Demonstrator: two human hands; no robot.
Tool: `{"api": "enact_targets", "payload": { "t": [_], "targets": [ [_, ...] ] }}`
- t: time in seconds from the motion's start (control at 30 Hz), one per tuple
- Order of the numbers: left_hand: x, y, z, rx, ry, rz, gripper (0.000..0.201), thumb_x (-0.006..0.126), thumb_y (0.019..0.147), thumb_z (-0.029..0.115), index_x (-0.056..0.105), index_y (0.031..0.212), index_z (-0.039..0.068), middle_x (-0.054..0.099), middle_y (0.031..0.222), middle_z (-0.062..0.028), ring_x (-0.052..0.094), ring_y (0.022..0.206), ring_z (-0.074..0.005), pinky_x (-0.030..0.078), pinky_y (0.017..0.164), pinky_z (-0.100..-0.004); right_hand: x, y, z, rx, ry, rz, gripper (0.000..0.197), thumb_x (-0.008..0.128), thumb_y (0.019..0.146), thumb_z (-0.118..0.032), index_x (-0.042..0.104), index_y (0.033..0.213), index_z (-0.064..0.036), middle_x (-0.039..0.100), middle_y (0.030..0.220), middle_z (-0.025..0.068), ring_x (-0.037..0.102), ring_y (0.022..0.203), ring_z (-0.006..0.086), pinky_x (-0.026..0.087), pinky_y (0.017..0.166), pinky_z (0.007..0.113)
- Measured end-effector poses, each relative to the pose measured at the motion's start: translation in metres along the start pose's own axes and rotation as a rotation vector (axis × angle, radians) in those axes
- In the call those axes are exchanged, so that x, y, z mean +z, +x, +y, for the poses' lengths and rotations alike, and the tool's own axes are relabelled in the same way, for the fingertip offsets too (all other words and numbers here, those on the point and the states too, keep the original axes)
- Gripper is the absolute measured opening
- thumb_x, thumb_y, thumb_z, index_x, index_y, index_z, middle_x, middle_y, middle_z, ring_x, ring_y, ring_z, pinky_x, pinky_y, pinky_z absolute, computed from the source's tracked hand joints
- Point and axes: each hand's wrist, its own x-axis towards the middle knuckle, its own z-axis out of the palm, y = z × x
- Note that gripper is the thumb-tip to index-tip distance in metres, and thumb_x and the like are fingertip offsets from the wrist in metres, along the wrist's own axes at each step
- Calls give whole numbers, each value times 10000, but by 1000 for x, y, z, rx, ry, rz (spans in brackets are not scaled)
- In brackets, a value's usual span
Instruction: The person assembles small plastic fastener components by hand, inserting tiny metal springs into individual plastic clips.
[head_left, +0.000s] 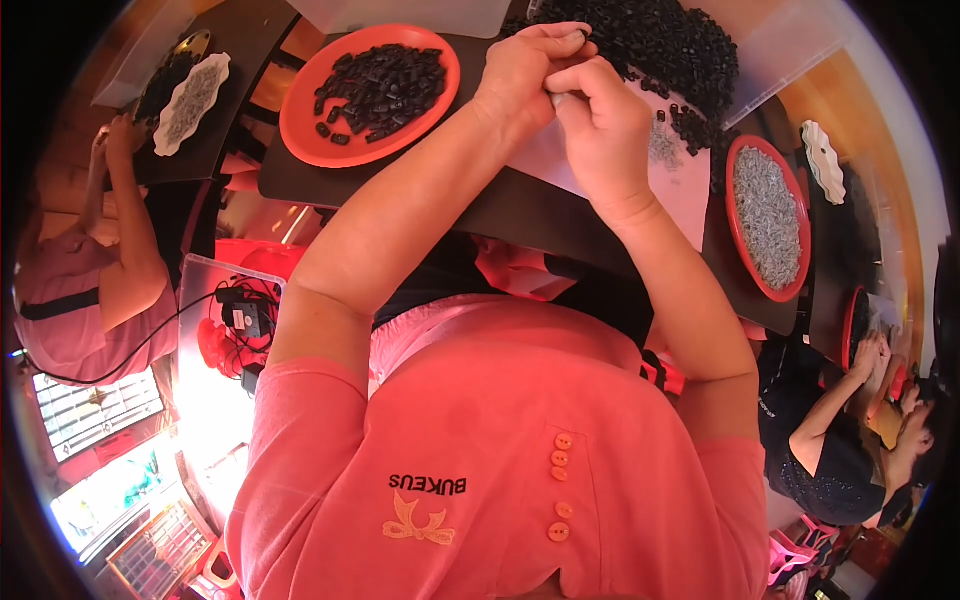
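Observation:
My left hand is closed in a pinch, with a bit of a small black plastic part showing at its fingertips. Right beside it, my right hand has thumb and forefinger pressed together; what they hold, if anything, is too small to make out. Both hands meet above a white sheet on the dark table. On the sheet lie loose black parts and a scatter of tiny pale pieces. A large heap of black parts rises just beyond my hands.
A red plate of black pieces stands left. Another red plate at right holds small silvery-grey pieces. A clear plastic bin borders the heap. Co-workers sit at left and right. A clear box with cables is low left.

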Motion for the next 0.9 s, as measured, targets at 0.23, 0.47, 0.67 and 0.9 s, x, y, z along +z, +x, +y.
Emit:
{"api": "enact_targets", "payload": {
  "t": [0.23, 0.47, 0.67, 0.9],
  "targets": [
    [9, -8, 0, 83, 171, -37, 189, 551, 891, 28, 582, 1042, -80, 610, 950, -146, 608, 851, -242, 515, 797, -362, -47, 32, 17, 448, 426, -21, 119, 573, 752, 35, 652, 839, 14, 631, 743, 13, 572, 674, 77, 443, 584, 213],
    [4, -1, -9, 93, 96, 65, 83, 549, 846, -29, 602, 893, -72, 612, 808, -132, 600, 725, -226, 525, 655, -354, -44, 29, 29, 466, 439, -160, 123, 587, 739, 3, 657, 840, -7, 632, 738, 16, 557, 664, 65, 435, 580, 209],
    [8, -8, 1, 42, 2, 148, 83, 541, 857, 5, 601, 908, -22, 607, 835, -116, 600, 735, -227, 512, 669, -353, -12, 8, 12, 389, 421, -239, 157, 568, 784, 9, 643, 923, 8, 639, 856, 30, 593, 777, 101, 484, 709, 233],
    [7, -10, 9, 45, -113, 98, 88, 519, 878, 19, 575, 936, -16, 600, 854, -135, 605, 749, -263, 527, 706, -377, 0, 1, 1, 573, 411, -116, 123, 602, 766, 11, 647, 879, -13, 649, 789, 56, 578, 668, 120, 461, 619, 263]
  ]
}}
